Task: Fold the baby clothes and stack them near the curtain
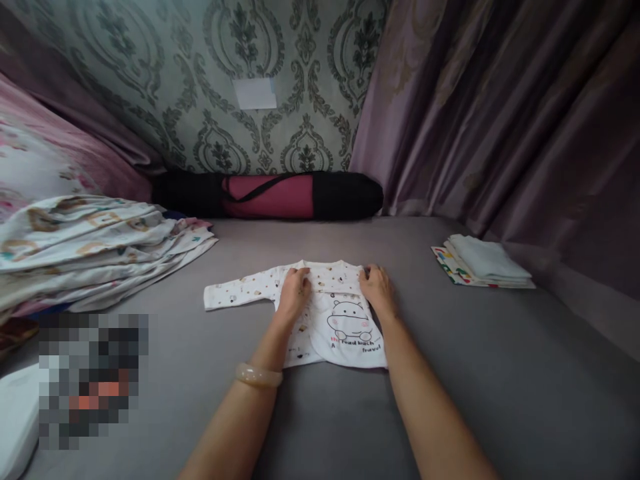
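A small white baby shirt (345, 317) lies front up on the grey sheet, printed with tiny figures and a large hippo drawing with lettering. Its left-hand sleeve (240, 288) stretches out flat to the side. The other sleeve (333, 280) appears folded across the chest. My left hand (296, 291), below a pale bangle on the wrist, has its fingers closed on the cloth near the collar. At the shirt's right shoulder edge, my right hand (378, 288) is curled with its fingertips gripping the fabric.
Loose printed clothes (100, 240) are heaped at the left. A folded stack of cloths (487, 259) lies at the right. Against the wall rests a long black and red bag (270, 195). A white object (23, 413) and a blurred-out patch (95, 383) are at lower left.
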`<action>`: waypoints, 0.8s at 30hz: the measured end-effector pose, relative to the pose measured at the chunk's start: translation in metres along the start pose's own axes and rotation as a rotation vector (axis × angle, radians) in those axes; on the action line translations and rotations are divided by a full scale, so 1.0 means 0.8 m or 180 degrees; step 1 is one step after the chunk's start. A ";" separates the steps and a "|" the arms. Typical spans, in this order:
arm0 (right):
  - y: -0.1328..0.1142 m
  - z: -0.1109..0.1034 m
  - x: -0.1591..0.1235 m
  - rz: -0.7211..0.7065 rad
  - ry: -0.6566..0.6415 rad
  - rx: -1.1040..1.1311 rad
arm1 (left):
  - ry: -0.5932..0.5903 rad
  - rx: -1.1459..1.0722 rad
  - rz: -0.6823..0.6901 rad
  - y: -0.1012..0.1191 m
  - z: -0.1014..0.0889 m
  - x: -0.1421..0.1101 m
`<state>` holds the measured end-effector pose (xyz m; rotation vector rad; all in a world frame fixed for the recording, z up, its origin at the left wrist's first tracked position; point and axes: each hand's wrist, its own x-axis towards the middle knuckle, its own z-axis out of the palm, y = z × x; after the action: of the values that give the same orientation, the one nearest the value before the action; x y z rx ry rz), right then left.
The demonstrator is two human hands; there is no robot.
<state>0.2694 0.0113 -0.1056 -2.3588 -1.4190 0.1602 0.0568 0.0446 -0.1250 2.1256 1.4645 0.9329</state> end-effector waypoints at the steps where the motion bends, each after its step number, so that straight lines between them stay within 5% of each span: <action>1: 0.003 -0.001 0.001 -0.0025 -0.0018 0.0008 | -0.0024 0.0047 0.0042 0.000 -0.001 -0.001; 5: 0.008 -0.015 0.006 -0.0123 -0.0201 0.0087 | 0.0094 0.0427 0.0103 0.009 -0.009 -0.002; 9: -0.018 -0.031 -0.001 -0.0502 -0.0051 0.0139 | 0.0229 0.0993 0.0287 0.030 -0.017 -0.001; 13: -0.063 -0.017 -0.030 -0.1711 -0.0568 0.0181 | -0.0408 0.1221 0.0553 0.046 -0.008 -0.005; 15: -0.076 -0.002 -0.045 -0.1951 -0.0867 0.0135 | -0.0734 0.1349 0.0437 0.045 0.000 -0.010; 19: -0.077 0.023 -0.058 -0.1857 -0.1063 0.0040 | -0.1026 0.1502 0.0336 0.034 0.008 -0.016; 24: -0.068 0.029 -0.057 -0.1675 -0.0936 -0.0108 | -0.0940 0.1420 0.0359 0.019 0.014 -0.018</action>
<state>0.1954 0.0006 -0.1107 -1.9567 -2.1411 0.3473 0.0719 0.0264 -0.1272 2.5485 1.5130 0.3166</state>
